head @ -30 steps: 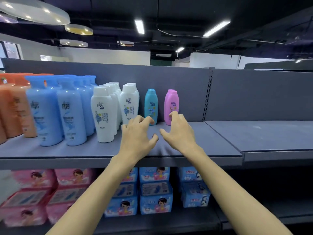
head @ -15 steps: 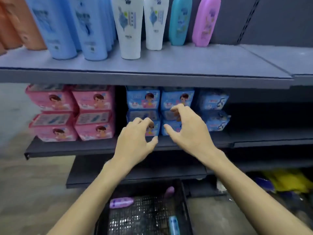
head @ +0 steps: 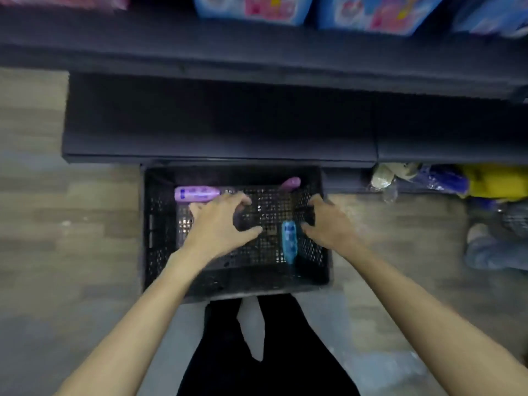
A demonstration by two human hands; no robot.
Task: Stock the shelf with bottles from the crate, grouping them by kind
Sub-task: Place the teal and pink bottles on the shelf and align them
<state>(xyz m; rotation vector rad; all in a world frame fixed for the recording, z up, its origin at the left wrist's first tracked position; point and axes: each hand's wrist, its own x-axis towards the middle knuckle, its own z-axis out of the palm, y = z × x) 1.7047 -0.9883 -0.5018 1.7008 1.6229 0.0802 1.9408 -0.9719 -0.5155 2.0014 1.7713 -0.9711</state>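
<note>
Crate (head: 160,224), black, frame centre: purple bottle (head: 196,194), pink bottle (head: 291,184), blue bottle (head: 289,241). Left hand (head: 220,227) and right hand (head: 328,224) above, fingers spread, empty. Bags (head: 445,178) at right.

Both hands, left (head: 220,224) and right (head: 328,224), hover with curled, empty fingers over the black crate (head: 160,252) containing a purple bottle (head: 195,193), pink bottle (head: 291,183) and blue bottle (head: 289,241).

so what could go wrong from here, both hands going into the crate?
1. The left hand and right hand hang spread over the black crate holding nothing. The teal bottle lies between them, so both might go for it.
2. The purple bottle and pink bottle lie against the far wall; similar colours in a blurred view could mean a wrong grouping.
</note>
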